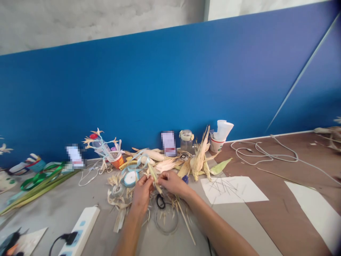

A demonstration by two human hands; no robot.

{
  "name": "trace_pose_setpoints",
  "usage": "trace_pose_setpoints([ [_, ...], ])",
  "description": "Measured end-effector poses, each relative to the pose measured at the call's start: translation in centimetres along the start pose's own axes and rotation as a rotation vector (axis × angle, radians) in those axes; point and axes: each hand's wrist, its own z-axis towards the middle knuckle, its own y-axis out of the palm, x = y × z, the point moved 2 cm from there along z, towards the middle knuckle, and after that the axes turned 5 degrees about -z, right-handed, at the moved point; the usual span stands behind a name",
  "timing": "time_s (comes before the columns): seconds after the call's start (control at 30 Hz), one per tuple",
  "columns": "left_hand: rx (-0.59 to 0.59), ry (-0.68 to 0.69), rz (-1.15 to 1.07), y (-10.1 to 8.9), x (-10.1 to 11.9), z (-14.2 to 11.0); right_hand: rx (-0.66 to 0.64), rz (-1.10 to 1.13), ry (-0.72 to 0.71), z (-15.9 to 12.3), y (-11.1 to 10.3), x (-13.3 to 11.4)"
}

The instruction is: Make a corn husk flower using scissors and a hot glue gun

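Note:
Both hands meet over the table's middle. Between them stands a pale green corn husk strip (152,172). My left hand (142,192) is closed, pinching the husk low down with thumb and fingertips. My right hand (172,182) is closed too, its fingertips pressed on the same husk from the other side. Just left of them lies a spool of light blue ribbon (131,177). Below the fingers a black loop (160,201), like a scissors handle, shows above a thin wire ring (166,233). Dry husk scraps (117,202) surround my left wrist. The fingertips partly hide the husk's lower end.
Corn husks (198,160) lie behind the hands, near a lidded jar (186,142) and paper cups (217,144). Thin wires rest on a white sheet (234,190) at right. A power strip (81,231) sits front left; a white cable (266,156) coils at far right.

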Motion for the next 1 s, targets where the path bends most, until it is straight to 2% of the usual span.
trace_pose_setpoints([
  [0.1,0.038,0.065,0.114,-1.1,0.1,0.6,0.183,-0.123,-0.036,0.4,-1.0,0.3],
  [0.17,0.016,0.071,0.233,-1.5,0.3,0.9,0.297,-0.287,-0.097,0.6,-1.5,0.7],
  [0.23,-0.026,0.057,0.343,-1.7,0.4,1.0,0.354,-0.459,-0.138,0.8,-1.6,1.1],
  [0.37,-0.097,0.032,0.512,-1.6,0.5,1.0,0.321,-0.727,-0.114,0.8,-0.9,1.8],
  [0.5,-0.123,0.046,0.657,-1.7,0.4,1.0,0.294,-0.892,-0.1,0.7,-0.3,1.9],
  [0.63,-0.097,0.006,0.683,-2.0,0.3,1.0,0.308,-0.96,-0.118,0.9,-0.1,2.1],
  [0.77,-0.006,0.015,0.599,-2.1,0.5,1.0,0.293,-0.984,-0.098,1.1,-0.5,2.0],
  [0.87,0.053,0.036,0.479,-2.0,0.5,1.0,0.346,-0.917,-0.132,1.0,-1.2,1.3],
  [1.0,0.069,0.036,0.307,-2.1,0.0,1.2,0.412,-0.726,-0.191,0.8,-2.3,0.0],
])
